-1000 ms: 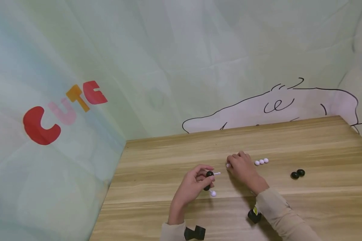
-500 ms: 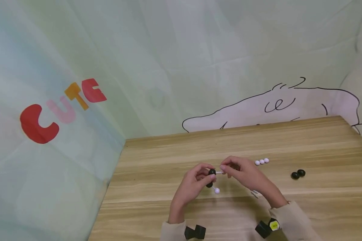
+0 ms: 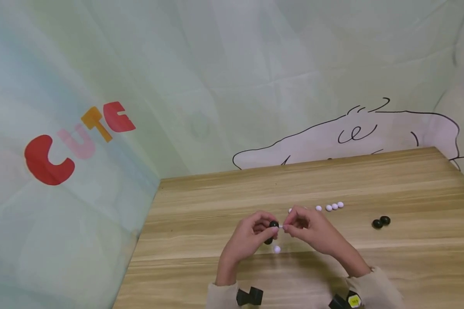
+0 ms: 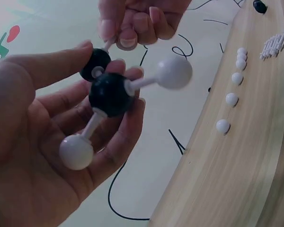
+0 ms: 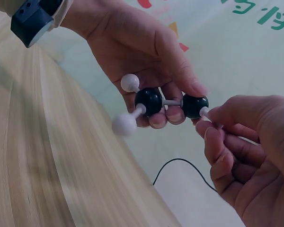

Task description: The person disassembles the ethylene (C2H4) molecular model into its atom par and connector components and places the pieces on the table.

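My left hand [image 3: 242,239] holds a ball-and-stick molecular model, its thumb and fingers around the outer black ball [image 5: 195,107]. A short white stick joins that ball to a second black ball [image 4: 111,94]. Two white balls, one nearer the palm [image 4: 76,152] and one farther out [image 4: 174,72], stand on sticks from the second black ball. With thumb and fingertips, my right hand [image 3: 318,231] pinches a white connector stick [image 5: 204,112] at the outer black ball. Its fingers cover the stick's far end, so I cannot tell whether anything else is held there.
Several loose white balls [image 4: 232,99] lie in a row on the wooden table [image 3: 216,193] beyond the hands. Two black balls [image 3: 381,221] lie farther right. White sticks [image 4: 274,45] lie in a bunch. A printed cloth [image 3: 255,86] hangs behind the table.
My right hand has left the row of white balls, come back toward the left hand, and now pinches the stick projecting from the model. The left hand has barely moved.
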`<state>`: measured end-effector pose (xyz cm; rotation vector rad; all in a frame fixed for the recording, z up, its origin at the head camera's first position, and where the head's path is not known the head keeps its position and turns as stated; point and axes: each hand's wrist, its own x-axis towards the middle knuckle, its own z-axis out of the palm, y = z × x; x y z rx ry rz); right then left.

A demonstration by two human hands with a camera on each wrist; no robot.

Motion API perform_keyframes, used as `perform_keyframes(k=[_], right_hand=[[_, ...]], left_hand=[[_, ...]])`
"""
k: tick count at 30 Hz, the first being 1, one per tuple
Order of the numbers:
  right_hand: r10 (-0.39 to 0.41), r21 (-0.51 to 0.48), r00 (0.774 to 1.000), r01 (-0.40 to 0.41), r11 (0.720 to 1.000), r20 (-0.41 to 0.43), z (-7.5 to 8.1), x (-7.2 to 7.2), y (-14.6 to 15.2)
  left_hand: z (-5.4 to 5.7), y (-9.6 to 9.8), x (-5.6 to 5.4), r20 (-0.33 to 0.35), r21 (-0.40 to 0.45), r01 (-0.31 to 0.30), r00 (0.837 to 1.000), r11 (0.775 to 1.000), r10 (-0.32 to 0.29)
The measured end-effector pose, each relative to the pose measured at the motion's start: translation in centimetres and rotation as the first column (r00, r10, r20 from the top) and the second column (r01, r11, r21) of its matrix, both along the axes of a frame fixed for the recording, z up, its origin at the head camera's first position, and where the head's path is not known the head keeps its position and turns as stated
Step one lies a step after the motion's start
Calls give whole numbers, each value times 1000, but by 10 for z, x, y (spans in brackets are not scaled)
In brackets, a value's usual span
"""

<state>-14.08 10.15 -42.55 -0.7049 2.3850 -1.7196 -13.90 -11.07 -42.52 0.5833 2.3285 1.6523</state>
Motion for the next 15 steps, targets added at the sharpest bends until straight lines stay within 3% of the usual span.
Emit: perform_keyframes(k=[4,8,15], right_hand=[[-6,27,992,9,1000,-128,-1,5,3],[-15,44,969,26,999,-247,-2,8,4],[-34,59,958,53,997,-285,0,13,6]], left_hand=[[3,1,0,-12,-30,54,998,998,-54],[5,2,0,-29,-63,96,995,993,-98],[10,4,0,-61,-89,124,990,988,-129]])
